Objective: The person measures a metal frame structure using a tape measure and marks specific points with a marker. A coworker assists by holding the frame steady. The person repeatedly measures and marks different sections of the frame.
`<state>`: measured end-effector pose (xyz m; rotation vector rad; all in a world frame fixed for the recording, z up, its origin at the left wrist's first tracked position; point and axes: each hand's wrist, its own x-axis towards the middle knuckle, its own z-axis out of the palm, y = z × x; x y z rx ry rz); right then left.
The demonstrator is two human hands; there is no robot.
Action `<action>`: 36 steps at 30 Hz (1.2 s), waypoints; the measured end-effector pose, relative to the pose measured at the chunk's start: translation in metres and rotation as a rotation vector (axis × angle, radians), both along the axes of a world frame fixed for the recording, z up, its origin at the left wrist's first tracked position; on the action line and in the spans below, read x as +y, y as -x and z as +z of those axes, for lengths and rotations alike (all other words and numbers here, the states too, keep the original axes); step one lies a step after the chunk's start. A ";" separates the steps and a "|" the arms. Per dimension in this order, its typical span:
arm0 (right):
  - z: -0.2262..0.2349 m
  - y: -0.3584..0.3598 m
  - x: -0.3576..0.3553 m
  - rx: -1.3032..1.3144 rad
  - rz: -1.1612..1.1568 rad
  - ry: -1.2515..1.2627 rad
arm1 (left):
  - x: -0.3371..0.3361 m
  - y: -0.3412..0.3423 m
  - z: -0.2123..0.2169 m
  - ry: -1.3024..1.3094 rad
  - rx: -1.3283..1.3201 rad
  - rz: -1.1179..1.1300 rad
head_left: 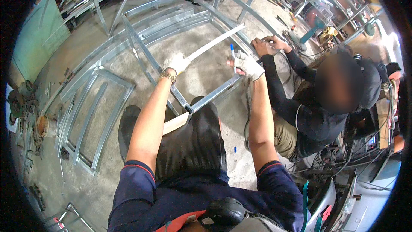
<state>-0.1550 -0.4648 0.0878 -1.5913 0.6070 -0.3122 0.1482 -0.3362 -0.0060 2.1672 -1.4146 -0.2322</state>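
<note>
My left hand (179, 63), in a white glove, is closed around a tape measure, mostly hidden by the fingers. Its pale blade (216, 41) runs out to the upper right, over the opening of a frame of grey square metal tube (148, 52). My right hand (249, 67), also gloved with some fingertips bare, grips a white and blue marker (232, 54) that stands nearly upright. This hand is just above the frame's near right bar (216, 93). The frame's near corner is at my knees, beside a pale wooden strip (176, 123).
At my right a co-worker in black sleeves (279, 81) crouches, both hands (262, 47) at the frame's right bar. Another slatted metal frame (92, 120) lies on the floor at left. A small blue piece (235, 149) lies on the concrete. Cables (343, 159) lie at lower right.
</note>
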 end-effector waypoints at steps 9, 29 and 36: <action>-0.018 0.002 0.011 -0.130 -0.177 0.140 | 0.008 -0.001 0.025 -0.186 -0.024 -0.050; -0.006 0.005 0.039 -0.071 -0.119 0.546 | 0.008 -0.004 0.023 -0.198 -0.034 -0.022; -0.012 0.007 0.036 -0.105 -0.088 0.553 | 0.008 -0.004 0.018 -0.162 -0.023 -0.029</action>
